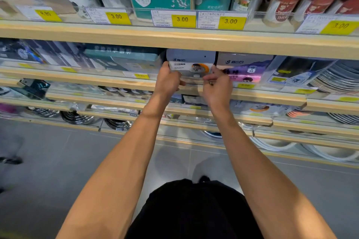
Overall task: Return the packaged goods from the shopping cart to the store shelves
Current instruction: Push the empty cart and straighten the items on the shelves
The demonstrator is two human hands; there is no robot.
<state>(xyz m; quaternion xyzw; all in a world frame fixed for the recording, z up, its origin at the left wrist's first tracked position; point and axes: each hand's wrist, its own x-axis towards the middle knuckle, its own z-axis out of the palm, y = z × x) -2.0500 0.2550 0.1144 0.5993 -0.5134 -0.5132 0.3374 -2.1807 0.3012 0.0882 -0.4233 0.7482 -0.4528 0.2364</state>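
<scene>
A grey packaged good (191, 63) with an orange round picture stands at the front of the second shelf (116, 80), under the top shelf board. My left hand (168, 81) grips its lower left corner. My right hand (218, 82) pinches its lower right edge with the fingers bent. A similar purple-and-white package (245, 70) stands touching it on the right. The shopping cart is out of view.
The top shelf (174, 39) carries cotton swab packs (161, 0) behind yellow price tags (183, 20). Stacked plates (338, 77) sit at the right. Lower shelves hold metal bowls (77, 117) and more packs. Grey tiled floor (58, 161) lies below; someone's shoe (11, 160) is at the left edge.
</scene>
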